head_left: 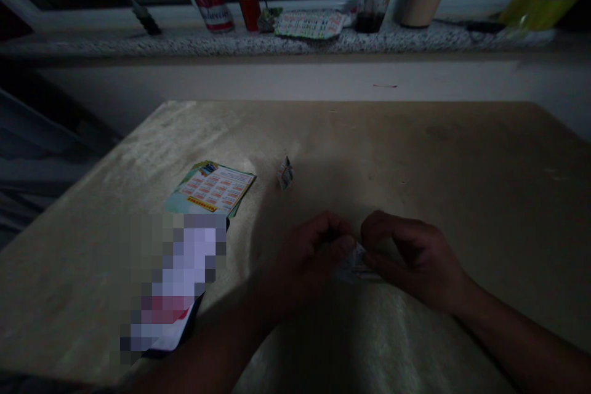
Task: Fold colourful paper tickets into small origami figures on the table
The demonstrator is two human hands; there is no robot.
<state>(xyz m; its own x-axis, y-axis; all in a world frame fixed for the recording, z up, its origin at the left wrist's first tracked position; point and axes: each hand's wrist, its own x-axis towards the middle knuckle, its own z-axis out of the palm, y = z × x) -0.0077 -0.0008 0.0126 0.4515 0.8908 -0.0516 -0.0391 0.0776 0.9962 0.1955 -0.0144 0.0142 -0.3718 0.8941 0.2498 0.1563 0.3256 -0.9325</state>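
Nearest the camera, two bare forearms [517,332] extend over the worktop [475,160], the broadest surface shown, pale and cloudy in finish. Behind it, a speckled windowsill [170,43] carries a can [211,3] and a cup [370,20] holding dark liquid.

Centre, hands: the left hand [309,252] is closed, thumb and fingers gripping a printed slip. The right hand [420,252] is curled, its thumb tip at the slip's other side; shadow conceals whether it pinches as well, so its grip cannot be told.

Left: a smartphone [178,326] in a dark case lies aslant, its display obscured. Just beyond it, a fanned stack of printed cards [217,188] shows rows of small panels on the uppermost card. Between this stack and the hands, farther back, is a small folded piece [285,173], partly raised from the surface.

Smallest, the printed slip [357,252] lies between the two hands, low over the worktop. Judged by its look, it is very light, thin and pliable, perhaps slightly slick if coated, and liable to crease or tear under a hard pull. The suitable hold would be a fingertip pinch at opposite edges, close to the corners, with little pressure on the middle. Its exact outline is hidden by the fingers.
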